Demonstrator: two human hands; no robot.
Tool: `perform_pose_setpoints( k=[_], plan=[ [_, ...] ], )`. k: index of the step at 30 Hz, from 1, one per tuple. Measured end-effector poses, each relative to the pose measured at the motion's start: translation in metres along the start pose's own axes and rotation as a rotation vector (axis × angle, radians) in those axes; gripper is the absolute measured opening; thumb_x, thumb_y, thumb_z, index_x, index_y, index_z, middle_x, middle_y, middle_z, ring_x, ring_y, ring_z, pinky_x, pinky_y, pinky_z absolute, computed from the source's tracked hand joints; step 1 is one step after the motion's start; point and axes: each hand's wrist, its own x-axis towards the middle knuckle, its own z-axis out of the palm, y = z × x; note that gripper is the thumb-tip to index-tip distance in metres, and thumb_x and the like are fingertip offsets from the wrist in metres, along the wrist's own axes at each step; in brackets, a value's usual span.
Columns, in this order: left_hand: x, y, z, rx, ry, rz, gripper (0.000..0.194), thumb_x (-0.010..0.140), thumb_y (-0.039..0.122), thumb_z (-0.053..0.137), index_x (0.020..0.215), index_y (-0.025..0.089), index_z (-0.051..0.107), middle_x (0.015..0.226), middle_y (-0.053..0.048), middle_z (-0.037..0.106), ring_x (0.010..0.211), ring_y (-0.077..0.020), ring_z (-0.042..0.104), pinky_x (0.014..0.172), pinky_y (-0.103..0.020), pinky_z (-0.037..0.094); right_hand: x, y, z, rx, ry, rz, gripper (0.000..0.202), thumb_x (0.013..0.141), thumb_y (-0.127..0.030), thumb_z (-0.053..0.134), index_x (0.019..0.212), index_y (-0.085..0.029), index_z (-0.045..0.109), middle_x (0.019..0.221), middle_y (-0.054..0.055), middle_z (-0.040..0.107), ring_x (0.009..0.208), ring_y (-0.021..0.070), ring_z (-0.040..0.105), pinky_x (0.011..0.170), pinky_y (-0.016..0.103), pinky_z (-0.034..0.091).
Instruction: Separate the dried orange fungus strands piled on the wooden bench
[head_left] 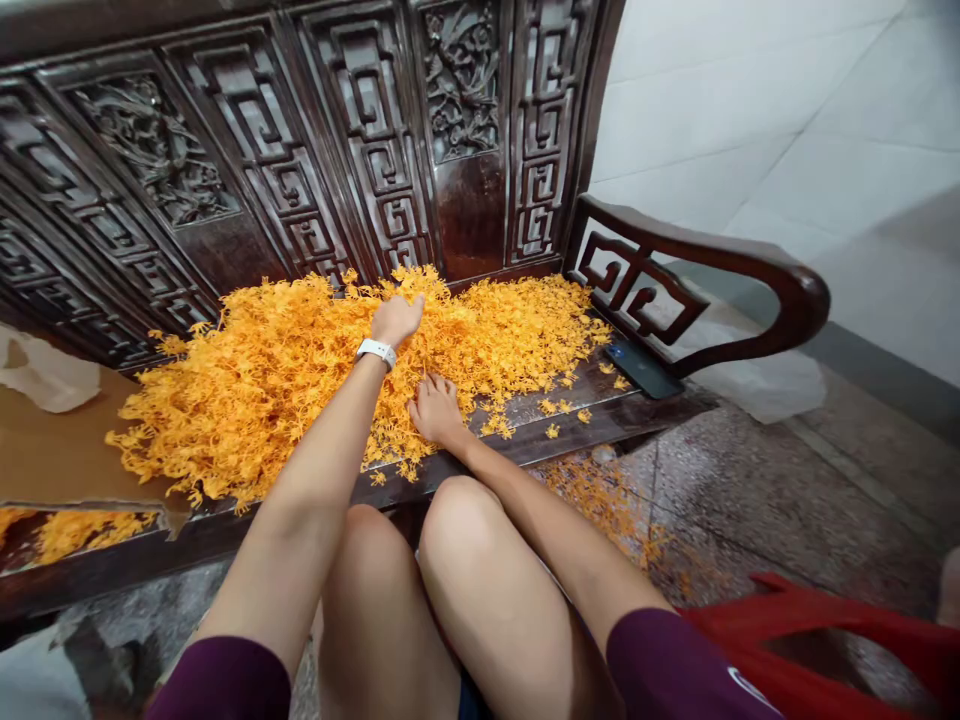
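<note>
A broad heap of small orange-yellow, many-pronged pieces, like little flower parts, covers much of a dark wooden bench seat. My left hand, with a white watch at its wrist, reaches into the upper middle of the heap. Its thumb shows, but the other fingers are hidden. Lower and closer to me, my right hand lies palm down at the heap's front edge. Its fingers are a little apart on the pieces, and no held thing shows there.
A carved backrest rises behind the heap. At right are a curved armrest and a dark phone. Cardboard lies at left. Loose pieces litter the floor near a red plastic stool.
</note>
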Motion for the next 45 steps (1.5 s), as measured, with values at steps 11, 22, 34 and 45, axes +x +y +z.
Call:
perform_pose_setpoints(
  k=[11,22,34,45],
  plan=[
    [-0.001,-0.018,0.019,-0.180,-0.038,-0.084,0.023,0.078,0.034,0.068,0.067,0.015,0.063,0.068,-0.010,0.063,0.070,-0.0202,0.060,0.067,-0.030,0.041,-0.001,0.011,-0.053,0.214,0.430,0.142,0.072,0.095,-0.051,0.051,0.152,-0.008,0.040,0.158,0.016,0.032,0.147,0.0230,0.029,0.128,0.039,0.027],
    [-0.010,-0.024,0.005,-0.756,-0.006,-0.145,0.014,0.062,0.008,0.056,0.066,0.014,0.044,0.057,0.004,0.040,0.054,-0.0055,0.033,0.053,-0.021,0.025,0.049,0.006,-0.060,0.118,0.090,0.260,0.063,0.098,-0.052,0.052,0.154,-0.023,0.050,0.169,0.006,0.019,0.150,0.0311,0.026,0.121,0.055,0.031],
    [-0.014,0.008,-0.055,-1.206,-0.025,-0.006,0.032,0.097,0.036,0.058,0.078,0.018,0.039,0.062,0.005,0.028,0.050,-0.0050,0.030,0.051,-0.021,0.036,0.098,0.006,-0.087,0.246,0.049,0.282,0.078,0.084,-0.068,0.063,0.148,-0.025,0.053,0.149,0.010,0.048,0.136,0.0379,0.038,0.115,0.068,0.030],
    [-0.001,0.013,-0.090,-1.436,0.404,0.062,0.062,0.098,0.068,0.053,0.073,0.020,0.021,0.063,0.005,0.017,0.050,-0.0041,0.022,0.050,-0.022,0.025,0.118,0.020,-0.094,0.455,-0.113,0.435,0.118,0.072,-0.095,0.058,0.165,-0.026,0.037,0.159,0.011,0.039,0.150,0.0461,0.030,0.122,0.074,0.016]
  ],
)
